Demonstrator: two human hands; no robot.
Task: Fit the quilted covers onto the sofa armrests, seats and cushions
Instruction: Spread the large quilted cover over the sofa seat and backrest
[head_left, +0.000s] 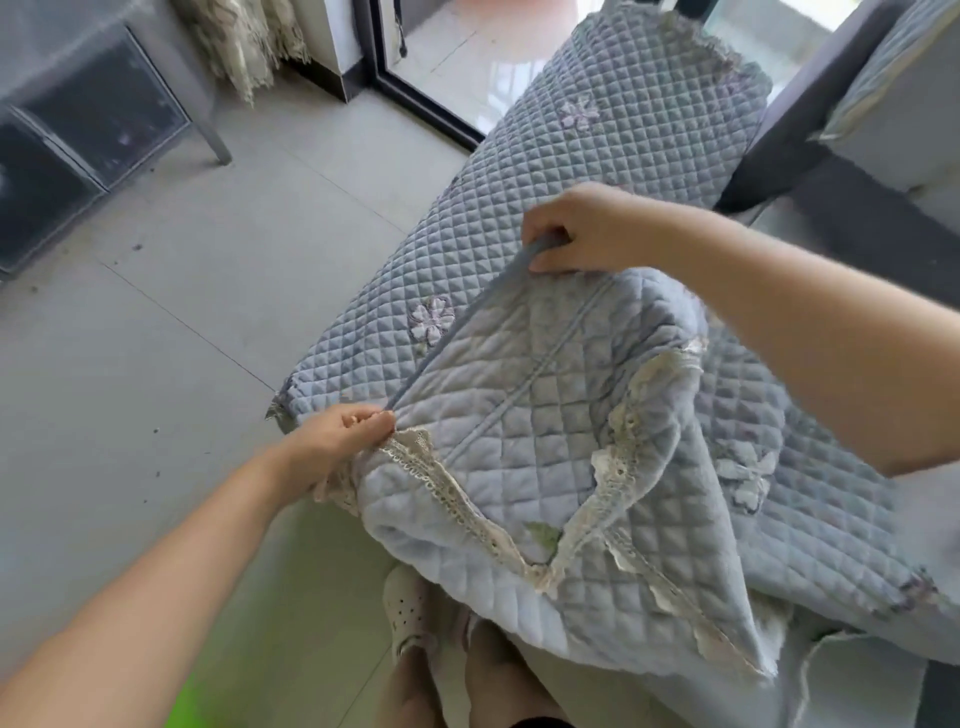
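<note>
Quilted cover (545, 441) is held taut in my view: left hand (345, 434) and right hand (582, 228) both pinch its grey edge strip (467, 322).

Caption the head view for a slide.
Both hands, left and right, stretch a quilted cover's bound edge above an already covered armrest.
</note>
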